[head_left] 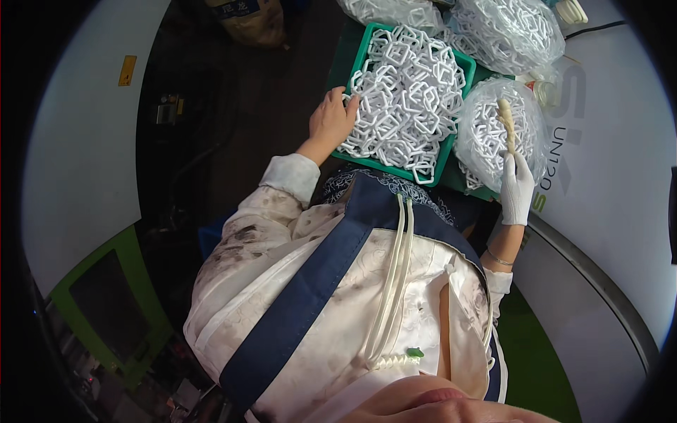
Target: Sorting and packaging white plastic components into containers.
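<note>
My bare left hand [332,121] is at the left rim of a green tray [446,158], with its fingers bent around the edge and the thumb by the links. White plastic chain links [409,99] fill the tray in a heap. To the right, my right hand [518,187] wears a white glove. Its fingers are closed on the lower end of a pale tan, knobbly stick [505,125], held upright over a clear bag of white links [486,116]. What the stick is made of I cannot tell.
Two more clear bags of white links, one bag [508,35] at the far right and another bag [391,13] behind the tray, stand nearby. A small jar [543,93] is by a white machine panel [613,134]. A brown sack [250,21] lies at the far left.
</note>
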Demonstrator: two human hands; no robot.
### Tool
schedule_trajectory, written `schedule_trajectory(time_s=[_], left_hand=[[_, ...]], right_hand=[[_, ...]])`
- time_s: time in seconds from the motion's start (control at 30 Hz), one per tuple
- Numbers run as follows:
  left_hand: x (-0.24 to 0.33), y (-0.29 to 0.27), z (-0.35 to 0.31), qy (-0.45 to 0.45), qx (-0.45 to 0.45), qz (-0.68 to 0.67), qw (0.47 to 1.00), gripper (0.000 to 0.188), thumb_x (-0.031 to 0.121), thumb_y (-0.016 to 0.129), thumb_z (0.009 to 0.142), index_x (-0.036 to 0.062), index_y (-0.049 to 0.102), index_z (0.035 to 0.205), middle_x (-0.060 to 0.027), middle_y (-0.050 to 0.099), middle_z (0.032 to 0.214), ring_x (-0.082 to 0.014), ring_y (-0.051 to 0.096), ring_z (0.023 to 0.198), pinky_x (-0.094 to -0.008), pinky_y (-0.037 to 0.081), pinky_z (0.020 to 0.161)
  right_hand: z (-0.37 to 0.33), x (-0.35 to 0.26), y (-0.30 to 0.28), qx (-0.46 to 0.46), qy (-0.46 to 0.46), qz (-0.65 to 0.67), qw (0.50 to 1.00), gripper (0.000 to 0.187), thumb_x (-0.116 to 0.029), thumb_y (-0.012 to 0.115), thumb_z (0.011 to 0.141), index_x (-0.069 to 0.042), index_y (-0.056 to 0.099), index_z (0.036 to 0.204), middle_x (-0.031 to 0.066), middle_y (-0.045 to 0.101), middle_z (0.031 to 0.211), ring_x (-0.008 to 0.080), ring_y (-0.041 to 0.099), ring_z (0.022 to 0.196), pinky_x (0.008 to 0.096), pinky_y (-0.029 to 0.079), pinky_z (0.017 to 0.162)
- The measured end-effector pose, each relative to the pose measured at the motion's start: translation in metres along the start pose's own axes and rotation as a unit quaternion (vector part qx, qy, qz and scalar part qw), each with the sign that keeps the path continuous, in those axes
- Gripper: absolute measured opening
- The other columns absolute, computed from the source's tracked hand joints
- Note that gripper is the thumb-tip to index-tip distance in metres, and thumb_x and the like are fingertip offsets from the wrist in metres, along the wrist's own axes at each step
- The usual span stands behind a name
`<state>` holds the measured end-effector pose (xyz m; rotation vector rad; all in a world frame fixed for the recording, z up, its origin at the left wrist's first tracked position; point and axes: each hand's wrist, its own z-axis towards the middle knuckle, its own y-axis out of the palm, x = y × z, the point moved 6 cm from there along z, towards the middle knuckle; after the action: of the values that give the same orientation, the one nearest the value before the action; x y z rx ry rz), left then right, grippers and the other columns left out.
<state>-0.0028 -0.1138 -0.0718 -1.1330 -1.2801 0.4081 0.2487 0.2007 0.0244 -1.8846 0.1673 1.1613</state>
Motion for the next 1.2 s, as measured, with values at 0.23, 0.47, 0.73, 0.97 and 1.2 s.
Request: schedule_trajectory(time_s=[0.23,0.47,0.73,0.97,1.2], left_hand=[[0.033,0.009,-0.011,0.093,0.158,-0.134,0.974,0.026,0.027,0.061,0.095,0.0072,0.056,0.112,-0.0153,0.053,0.112,-0.0398,0.063,0.091,-0.0467,0.052,0.075],[0.088,0.021,0.008,0.124,0.099,-0.17,0.973,0.012,0.023,0.063,0.094,0.0116,0.066,0.098,-0.0051,0.064,0.097,-0.0275,0.067,0.076,-0.0379,0.051,0.065],[0.121,0.033,0.02,0.185,0.064,-0.157,0.968,0.013,0.024,0.063,0.095,0.0127,0.066,0.098,-0.004,0.067,0.094,-0.0232,0.07,0.076,-0.0362,0.052,0.062],[0.138,0.043,0.039,0.185,0.012,-0.168,0.968,0.011,0.02,0.061,0.093,0.0126,0.066,0.099,-0.0077,0.066,0.096,-0.0299,0.069,0.081,-0.0428,0.053,0.068],[0.149,0.023,0.06,0.221,-0.09,-0.163,0.957,0.018,0.01,0.057,0.092,0.0049,0.067,0.107,-0.0151,0.065,0.103,-0.0315,0.063,0.097,-0.0382,0.05,0.087]], right_hand=[[-0.002,-0.003,0.002,-0.006,0.001,-0.014,1.0,0.031,-0.022,0.054,0.1,0.002,0.067,0.115,0.0094,0.069,0.092,0.0119,0.057,0.084,0.0274,0.046,0.081],[0.001,-0.002,0.002,-0.008,0.005,-0.024,1.0,0.031,-0.022,0.053,0.1,0.001,0.067,0.114,0.0091,0.069,0.091,0.0123,0.057,0.083,0.0279,0.046,0.081],[-0.003,0.002,0.0,0.008,0.002,-0.012,1.0,0.03,-0.023,0.053,0.1,0.001,0.068,0.112,0.0106,0.07,0.093,0.0134,0.061,0.086,0.0288,0.047,0.083],[-0.002,0.005,0.001,-0.003,0.03,-0.03,0.999,0.03,-0.021,0.054,0.099,0.002,0.067,0.114,0.0111,0.071,0.093,0.0146,0.062,0.087,0.0293,0.048,0.084],[-0.012,0.023,0.001,0.046,0.017,0.024,0.999,0.027,-0.023,0.056,0.097,-0.001,0.066,0.11,0.0189,0.066,0.084,0.0245,0.064,0.075,0.034,0.049,0.073]])
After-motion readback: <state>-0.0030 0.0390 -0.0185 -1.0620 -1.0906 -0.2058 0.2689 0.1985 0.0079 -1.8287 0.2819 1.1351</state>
